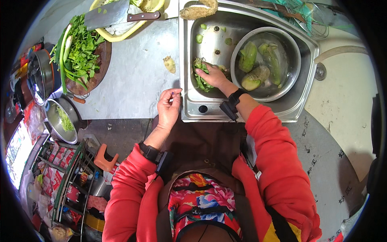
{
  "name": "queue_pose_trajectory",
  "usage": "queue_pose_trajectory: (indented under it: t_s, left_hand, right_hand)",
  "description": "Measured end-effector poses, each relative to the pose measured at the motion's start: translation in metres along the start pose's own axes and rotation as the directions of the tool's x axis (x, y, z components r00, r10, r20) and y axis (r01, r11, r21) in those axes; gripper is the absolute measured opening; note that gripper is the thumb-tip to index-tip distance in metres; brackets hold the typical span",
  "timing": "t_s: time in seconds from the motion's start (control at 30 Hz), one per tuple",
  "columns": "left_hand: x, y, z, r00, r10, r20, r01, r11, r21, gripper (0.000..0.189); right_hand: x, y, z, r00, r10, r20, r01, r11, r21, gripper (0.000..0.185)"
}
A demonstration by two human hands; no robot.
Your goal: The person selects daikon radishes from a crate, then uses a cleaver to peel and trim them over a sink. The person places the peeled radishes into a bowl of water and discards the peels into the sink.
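Note:
My right hand (214,77) reaches into the left part of a stainless steel sink (208,104), its fingers around a clump of green leaves (202,81). Close beside it stands a round metal basin (266,98) holding water and several thick green vegetable pieces (256,78). Small green scraps (199,38) lie on the sink bottom around the drain holes. My left hand (168,109) hovers at the sink's left rim with fingers curled; whether anything thin is pinched there is unclear. A knobby piece of what looks like ginger root (169,64) lies on the grey counter (136,75) beyond it.
A cleaver (107,14) rests across a yellow plastic colander (113,37). Leafy greens and scallions (68,51) cover a round wooden cutting board (104,57). Left are a metal bowl (74,139) with green shreds and a cluttered rack (65,181). A loofah (198,11) sits on the sink's corner.

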State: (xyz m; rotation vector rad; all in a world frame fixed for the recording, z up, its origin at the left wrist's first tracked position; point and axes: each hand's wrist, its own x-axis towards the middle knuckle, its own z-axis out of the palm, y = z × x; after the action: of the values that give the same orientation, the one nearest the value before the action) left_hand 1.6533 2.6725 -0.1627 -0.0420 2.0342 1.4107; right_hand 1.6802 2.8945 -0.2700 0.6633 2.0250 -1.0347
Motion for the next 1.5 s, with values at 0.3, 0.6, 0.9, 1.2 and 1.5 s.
queue_pose_trajectory:
  t_s: [0.3, 0.6, 0.9, 1.2, 1.5]
  left_hand:
    - [-0.010, 0.020, 0.003, 0.994, 0.078, 0.074, -0.082, 0.995, 0.048, 0.038]
    - [-0.016, 0.013, 0.009, 0.995, 0.072, 0.063, -0.069, 0.997, -0.046, 0.043]
    - [-0.021, 0.018, 0.006, 0.997, 0.067, 0.029, -0.065, 0.996, -0.061, 0.041]
    - [-0.021, 0.045, 0.009, 0.984, 0.023, 0.178, 0.016, 0.976, -0.217, 0.049]
    - [-0.027, 0.036, -0.055, 0.953, -0.203, 0.225, 0.274, 0.894, -0.354, 0.042]
  right_hand:
    - [0.001, -0.009, -0.020, 0.938, -0.232, 0.259, 0.046, 0.821, 0.569, 0.055]
    - [0.002, -0.003, -0.016, 0.849, -0.466, 0.248, 0.288, 0.803, 0.522, 0.075]
    - [-0.011, 0.002, -0.004, 0.926, -0.351, 0.140, 0.213, 0.791, 0.573, 0.040]
    - [-0.039, -0.019, -0.036, 0.961, -0.269, 0.067, 0.049, 0.405, 0.913, 0.043]
    - [-0.107, -0.015, -0.075, 0.424, -0.773, -0.472, 0.761, 0.587, -0.277, 0.025]
